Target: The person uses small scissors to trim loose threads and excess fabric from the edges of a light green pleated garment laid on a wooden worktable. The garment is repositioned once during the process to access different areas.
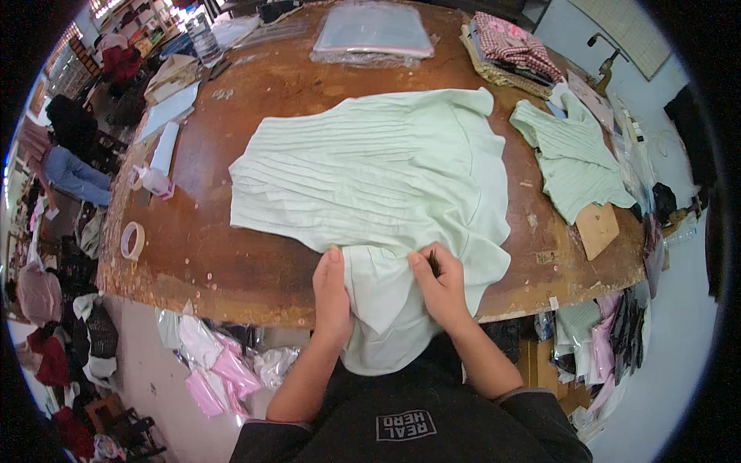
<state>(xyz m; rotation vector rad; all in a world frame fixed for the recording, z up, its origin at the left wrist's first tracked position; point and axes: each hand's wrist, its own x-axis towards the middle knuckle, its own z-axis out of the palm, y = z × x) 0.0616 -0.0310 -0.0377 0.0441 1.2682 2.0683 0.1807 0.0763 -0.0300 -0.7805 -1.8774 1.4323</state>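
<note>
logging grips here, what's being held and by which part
The left hand and right hand grip the large pale green garment by its near side; the right also seems to hold a small dark thing, kind unclear.

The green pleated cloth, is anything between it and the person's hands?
Nothing visible: the left hand and right hand both pinch the green pleated cloth directly. A small dark object shows at the right hand.

On my left, I see a roll of tape (140, 242) on the brown table (231, 282), near a small bottle (157, 183). At the far side lie clear plastic bags (374, 32), and to their right a pile of folded clothes (513, 50)
</note>
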